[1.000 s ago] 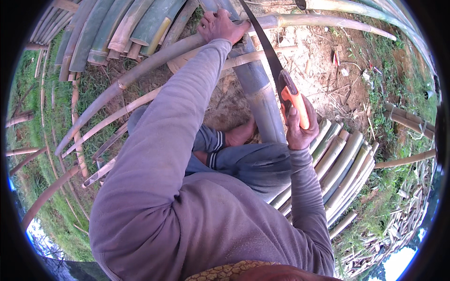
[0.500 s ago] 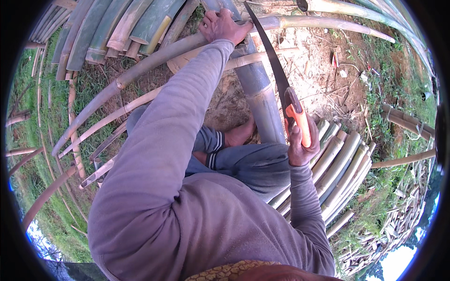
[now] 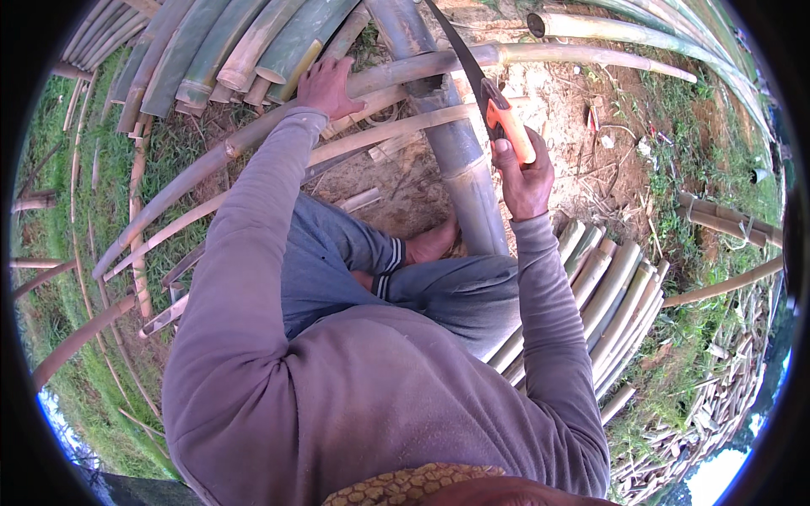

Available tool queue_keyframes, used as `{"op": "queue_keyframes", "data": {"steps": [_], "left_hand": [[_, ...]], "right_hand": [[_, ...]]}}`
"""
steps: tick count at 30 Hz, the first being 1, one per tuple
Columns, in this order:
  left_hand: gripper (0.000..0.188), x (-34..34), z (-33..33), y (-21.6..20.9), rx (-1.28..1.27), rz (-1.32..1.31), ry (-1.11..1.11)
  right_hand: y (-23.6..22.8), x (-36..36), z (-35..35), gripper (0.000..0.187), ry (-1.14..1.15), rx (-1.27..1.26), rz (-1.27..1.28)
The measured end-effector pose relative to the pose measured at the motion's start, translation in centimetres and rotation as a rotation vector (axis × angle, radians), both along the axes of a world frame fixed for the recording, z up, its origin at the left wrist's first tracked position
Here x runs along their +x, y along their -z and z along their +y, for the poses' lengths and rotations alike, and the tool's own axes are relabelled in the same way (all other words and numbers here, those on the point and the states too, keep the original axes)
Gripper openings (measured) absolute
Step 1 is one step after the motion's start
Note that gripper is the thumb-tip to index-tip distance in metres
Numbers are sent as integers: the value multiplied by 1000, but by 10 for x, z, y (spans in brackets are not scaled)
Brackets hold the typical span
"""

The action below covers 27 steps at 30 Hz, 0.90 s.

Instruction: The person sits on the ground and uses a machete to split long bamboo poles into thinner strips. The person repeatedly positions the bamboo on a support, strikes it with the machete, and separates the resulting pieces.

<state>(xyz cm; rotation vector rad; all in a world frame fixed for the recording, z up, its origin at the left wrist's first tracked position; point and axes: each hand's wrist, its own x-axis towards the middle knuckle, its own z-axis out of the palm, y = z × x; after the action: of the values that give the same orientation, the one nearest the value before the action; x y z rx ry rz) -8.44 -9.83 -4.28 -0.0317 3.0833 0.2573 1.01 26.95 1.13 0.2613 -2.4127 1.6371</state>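
In my right hand [image 3: 529,179] is a handsaw [image 3: 461,52] with an orange grip and a long dark blade, which slants up and to the left. The blade lies beside a long bamboo pole [image 3: 405,67], near where that pole crosses a thick bamboo log [image 3: 460,156]; whether they touch, I cannot tell. My left hand [image 3: 329,87] rests on the pole left of the log, its fingers spread and thumb out to the right. A notch with a broken edge shows in the log just below the pole. A thinner bamboo strip [image 3: 380,133] also crosses the log.
Cut green bamboo lengths [image 3: 224,63] are stacked at the upper left. More cut pieces [image 3: 612,291] lie beside my right forearm. A hollow bamboo pole [image 3: 624,32] stretches across the upper right. My bare foot [image 3: 434,242] is close to the log.
My left hand has slid left along the pole, away from the crossing, and its fingers have spread. The saw and my right hand have moved up and slightly left.
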Motion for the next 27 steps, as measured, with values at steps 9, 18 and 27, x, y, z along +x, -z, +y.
{"op": "queue_keyframes", "data": {"steps": [9, 18, 27], "left_hand": [[58, -1, 7, -16, 21, -264, -60], [56, -1, -1, -14, 16, -236, -40], [64, -3, 7, -11, 8, -226, -42]], "right_hand": [[-10, 9, -21, 47, 198, -93, -6], [-26, 134, 34, 48, 140, -80, -29], [1, -22, -26, 34, 150, 13, 81]]}}
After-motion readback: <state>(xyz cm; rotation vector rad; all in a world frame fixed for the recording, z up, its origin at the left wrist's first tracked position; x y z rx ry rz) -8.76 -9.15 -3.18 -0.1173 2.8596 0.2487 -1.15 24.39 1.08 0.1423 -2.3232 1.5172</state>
